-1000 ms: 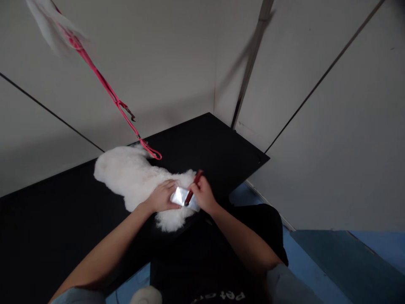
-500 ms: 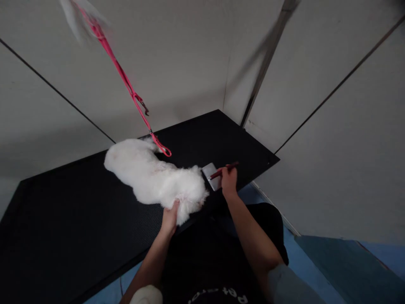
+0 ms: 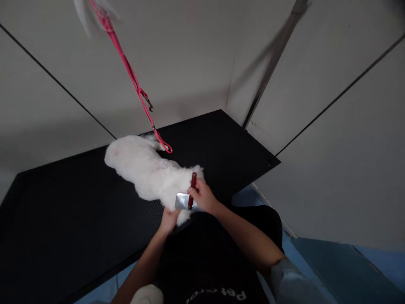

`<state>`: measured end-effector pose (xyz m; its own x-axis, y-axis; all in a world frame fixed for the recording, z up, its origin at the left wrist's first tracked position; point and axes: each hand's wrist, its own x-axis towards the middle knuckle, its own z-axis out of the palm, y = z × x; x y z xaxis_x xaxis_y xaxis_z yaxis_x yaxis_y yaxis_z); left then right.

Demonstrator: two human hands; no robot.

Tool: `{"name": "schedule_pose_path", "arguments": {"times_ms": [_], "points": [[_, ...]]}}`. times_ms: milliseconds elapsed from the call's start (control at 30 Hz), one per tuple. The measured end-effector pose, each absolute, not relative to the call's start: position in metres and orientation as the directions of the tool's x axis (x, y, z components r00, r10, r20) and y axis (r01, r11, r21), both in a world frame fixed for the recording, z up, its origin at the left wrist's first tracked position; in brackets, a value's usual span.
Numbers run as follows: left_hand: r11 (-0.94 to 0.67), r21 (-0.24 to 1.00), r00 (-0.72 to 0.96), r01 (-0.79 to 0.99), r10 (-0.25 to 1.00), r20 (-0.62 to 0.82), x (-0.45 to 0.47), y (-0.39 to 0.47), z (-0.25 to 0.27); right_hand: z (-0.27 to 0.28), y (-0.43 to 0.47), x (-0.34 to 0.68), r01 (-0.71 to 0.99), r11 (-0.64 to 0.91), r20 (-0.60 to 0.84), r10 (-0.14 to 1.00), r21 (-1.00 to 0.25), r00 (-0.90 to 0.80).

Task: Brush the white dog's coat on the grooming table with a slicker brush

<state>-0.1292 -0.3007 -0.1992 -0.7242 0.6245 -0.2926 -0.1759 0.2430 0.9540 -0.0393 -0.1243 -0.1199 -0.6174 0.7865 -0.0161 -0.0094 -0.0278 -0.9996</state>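
Observation:
A white fluffy dog (image 3: 136, 164) lies stretched out on a black ribbed table (image 3: 79, 215). At the dog's near end, my left hand (image 3: 170, 219) is closed on its fur; the fingertips are partly hidden beneath. My right hand (image 3: 204, 196) grips the dark red handle of a slicker brush (image 3: 182, 201). The brush's shiny metal back faces up, over the fur just beside my left thumb. Its pins are out of sight.
A pink grooming loop (image 3: 131, 80) with a metal hook hangs over the dog's far side. Behind the table stand a grey wall (image 3: 177, 55) and a metal post (image 3: 272, 67). Blue flooring (image 3: 305, 261) shows at the lower right.
My right hand has moved left with the slicker brush, from beside the dog to over its near end. The brush handle now points upright. My left hand stays on the fur.

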Motion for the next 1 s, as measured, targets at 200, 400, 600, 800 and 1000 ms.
{"name": "schedule_pose_path", "arguments": {"times_ms": [200, 400, 600, 800, 1000], "points": [[0.27, 0.95, -0.711, -0.158, 0.637, -0.299, -0.132, -0.305, -0.204, -0.112, -0.129, -0.033, -0.116, 0.051, 0.094, 0.912, -0.992, -0.4], [0.305, 0.941, -0.689, -0.148, 0.651, -0.319, -0.133, -0.305, -0.204, -0.113, -0.128, -0.029, -0.057, -0.013, 0.015, 0.891, -0.998, -0.454], [0.24, 0.965, -0.706, -0.108, 0.664, -0.244, -0.12, -0.293, -0.199, -0.101, -0.136, -0.037, -0.036, 0.105, 0.105, 0.79, -0.994, -0.604], [0.191, 0.977, -0.758, -0.099, 0.622, -0.198, -0.111, -0.285, -0.2, -0.088, -0.13, -0.042, -0.085, 0.122, 0.146, 0.917, -0.989, -0.372], [0.238, 0.968, -0.716, -0.082, 0.662, -0.223, -0.112, -0.286, -0.196, -0.095, -0.132, -0.042, 0.081, 0.094, 0.02, 0.768, -0.992, -0.64]]}}
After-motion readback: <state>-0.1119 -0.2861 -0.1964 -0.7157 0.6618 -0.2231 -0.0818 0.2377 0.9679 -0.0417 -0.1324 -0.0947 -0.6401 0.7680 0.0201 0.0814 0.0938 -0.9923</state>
